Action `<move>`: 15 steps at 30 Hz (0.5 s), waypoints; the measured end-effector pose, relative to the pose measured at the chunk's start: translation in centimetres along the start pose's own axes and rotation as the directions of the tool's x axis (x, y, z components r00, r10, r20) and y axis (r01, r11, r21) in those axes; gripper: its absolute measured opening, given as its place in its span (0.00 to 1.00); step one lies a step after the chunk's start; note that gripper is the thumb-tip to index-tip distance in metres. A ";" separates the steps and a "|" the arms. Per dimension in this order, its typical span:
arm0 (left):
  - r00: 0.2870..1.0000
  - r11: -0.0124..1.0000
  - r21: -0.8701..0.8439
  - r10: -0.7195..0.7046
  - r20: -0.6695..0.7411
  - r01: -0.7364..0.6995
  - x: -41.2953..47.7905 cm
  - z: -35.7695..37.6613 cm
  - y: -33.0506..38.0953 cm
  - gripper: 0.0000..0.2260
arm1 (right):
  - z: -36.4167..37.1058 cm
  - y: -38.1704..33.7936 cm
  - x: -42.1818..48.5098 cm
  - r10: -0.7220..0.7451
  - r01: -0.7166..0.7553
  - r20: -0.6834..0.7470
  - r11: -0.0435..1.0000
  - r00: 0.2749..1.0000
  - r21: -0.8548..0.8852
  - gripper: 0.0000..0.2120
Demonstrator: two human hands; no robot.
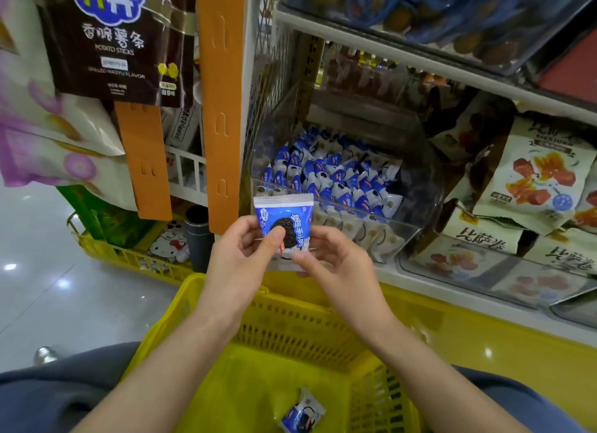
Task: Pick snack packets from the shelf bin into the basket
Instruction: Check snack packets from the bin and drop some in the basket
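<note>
Both hands hold one blue-and-white cookie packet upright in front of the shelf. My left hand pinches its lower left, thumb across the cookie picture. My right hand grips its lower right corner. Just behind it stands a clear plastic shelf bin filled with several identical blue-and-white packets. Below my forearms sits the yellow plastic basket, with a single packet of the same kind lying on its floor near the front.
Bags with red-orange fruit pictures fill the bin to the right. An orange hanging strip and a brown potato-sticks bag hang at left. A second yellow basket of goods stands on the tiled floor at left.
</note>
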State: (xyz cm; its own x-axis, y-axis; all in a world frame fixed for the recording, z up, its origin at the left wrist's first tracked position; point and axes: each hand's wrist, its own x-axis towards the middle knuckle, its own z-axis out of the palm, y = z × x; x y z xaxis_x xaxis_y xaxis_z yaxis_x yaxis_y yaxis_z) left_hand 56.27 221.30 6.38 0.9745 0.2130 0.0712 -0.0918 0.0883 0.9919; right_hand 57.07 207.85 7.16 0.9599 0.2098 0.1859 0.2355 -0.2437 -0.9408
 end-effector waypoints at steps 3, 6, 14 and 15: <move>1.000 0.997 -0.077 -0.025 -0.011 0.024 0.1 -0.1 0.3 0.13 | -0.1 0.0 0.0 -0.193 0.181 -0.013 0.940 0.981 -0.290 0.19; 0.999 0.987 -0.149 -0.054 0.002 0.053 0.4 -0.2 0.7 0.17 | -0.2 -0.2 0.3 -0.378 0.340 0.015 0.813 0.926 -0.473 0.21; 0.994 0.963 -0.261 -0.093 -0.065 0.073 2.4 -1.3 2.1 0.08 | -2.4 -2.5 5.0 -0.393 0.360 0.055 0.768 0.918 -0.529 0.15; 0.993 0.961 -0.267 -0.099 -0.070 0.077 2.7 -1.4 2.3 0.05 | -3.0 -2.6 6.7 -0.388 0.322 -0.008 0.776 0.922 -0.542 0.13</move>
State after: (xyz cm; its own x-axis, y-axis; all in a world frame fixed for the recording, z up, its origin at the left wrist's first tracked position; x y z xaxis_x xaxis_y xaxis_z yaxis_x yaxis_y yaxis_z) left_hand 58.41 223.39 8.67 0.9621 0.2705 -0.0346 -0.0679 0.3608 0.9302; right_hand 63.34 207.10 11.73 0.7944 0.2801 0.5389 0.5745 -0.6344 -0.5171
